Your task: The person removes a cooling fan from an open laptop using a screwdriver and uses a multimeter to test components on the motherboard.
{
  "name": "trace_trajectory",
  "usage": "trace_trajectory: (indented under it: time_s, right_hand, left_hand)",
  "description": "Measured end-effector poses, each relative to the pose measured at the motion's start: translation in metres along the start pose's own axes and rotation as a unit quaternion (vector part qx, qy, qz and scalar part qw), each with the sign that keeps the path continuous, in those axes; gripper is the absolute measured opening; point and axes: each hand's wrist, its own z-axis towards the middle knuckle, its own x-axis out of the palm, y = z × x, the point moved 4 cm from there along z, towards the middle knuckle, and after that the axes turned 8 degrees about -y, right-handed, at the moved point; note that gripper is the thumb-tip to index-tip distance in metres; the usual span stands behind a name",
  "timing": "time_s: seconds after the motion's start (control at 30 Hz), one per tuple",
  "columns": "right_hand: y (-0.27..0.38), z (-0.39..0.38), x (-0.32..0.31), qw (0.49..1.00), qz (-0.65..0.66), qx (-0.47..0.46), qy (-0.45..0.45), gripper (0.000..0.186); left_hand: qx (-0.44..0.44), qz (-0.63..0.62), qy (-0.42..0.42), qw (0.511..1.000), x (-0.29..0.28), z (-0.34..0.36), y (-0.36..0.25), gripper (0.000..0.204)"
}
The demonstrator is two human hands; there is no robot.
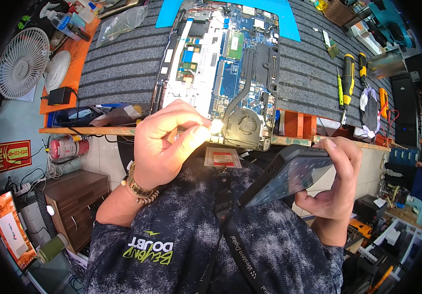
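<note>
We have the open laptop on the grey mat, its near end reaching past the bench's front edge, with the fan at that end. Our left hand is at the corner beside the fan, thumb and forefinger brought close together; glare hides the tips, so we cannot tell whether they pinch anything. Our right hand pinches the phone between thumb and fingers, tilted, just off the laptop's near edge.

To do this close work well, we should steady the left wrist, touch the board lightly, stay off the fan blades and angle the light so that it does not wash out our fingertips.

The badge hangs just below the near edge and could snag; the phone also crowds that side. Farther right lie the yellow screwdriver and the green driver, clear of our hands; well off to the left stands the white desk fan
</note>
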Motion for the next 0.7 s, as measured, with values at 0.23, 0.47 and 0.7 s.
trace_trajectory:
  time_s: [0.23,0.47,0.7]
  right_hand:
    - [0.001,0.000,0.000,1.000,0.003,0.005,0.000,0.094]
    - [-0.017,0.008,0.007,1.000,0.027,0.012,-0.006,0.103]
    - [-0.039,0.011,0.012,0.993,0.021,0.111,0.019,0.107]
  left_hand:
    - [-0.006,0.003,-0.001,1.000,-0.002,-0.002,0.003,0.010]
    - [0.132,0.104,-0.046,0.985,-0.017,0.005,-0.004,0.009]
    - [0.124,0.060,-0.093,0.986,-0.035,0.005,0.009,0.010]
